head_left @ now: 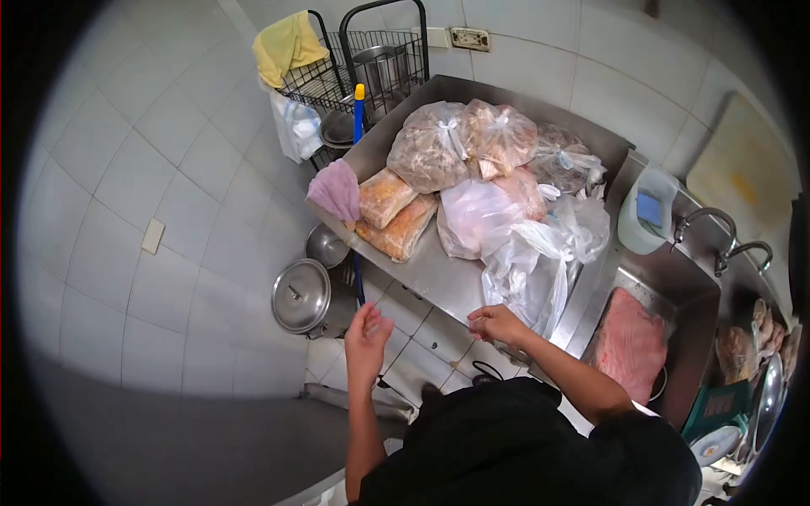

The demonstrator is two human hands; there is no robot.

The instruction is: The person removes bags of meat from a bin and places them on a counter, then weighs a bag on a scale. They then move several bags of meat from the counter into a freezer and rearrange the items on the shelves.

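My left hand [368, 336] is raised in front of the steel counter [430, 274], fingers curled and apart, holding nothing visible. Near the counter's front edge is my right hand [496, 324], its fingers bent together just beside a white plastic bag [527, 278]; whether they pinch anything is too small to tell. Several tied clear bags of meat [430, 148] are heaped on the counter. Two flat packs of orange-brown food [398, 229] lie at its left, next to a pink cloth [335, 191].
A lidded steel pot [301, 297] stands on the floor at left. Behind it rises a wire rack [337, 72] with a yellow cloth [288, 46]. At right, a sink [683, 291] holds a large slab of meat [631, 341], with a green scale [715, 411] beside it.
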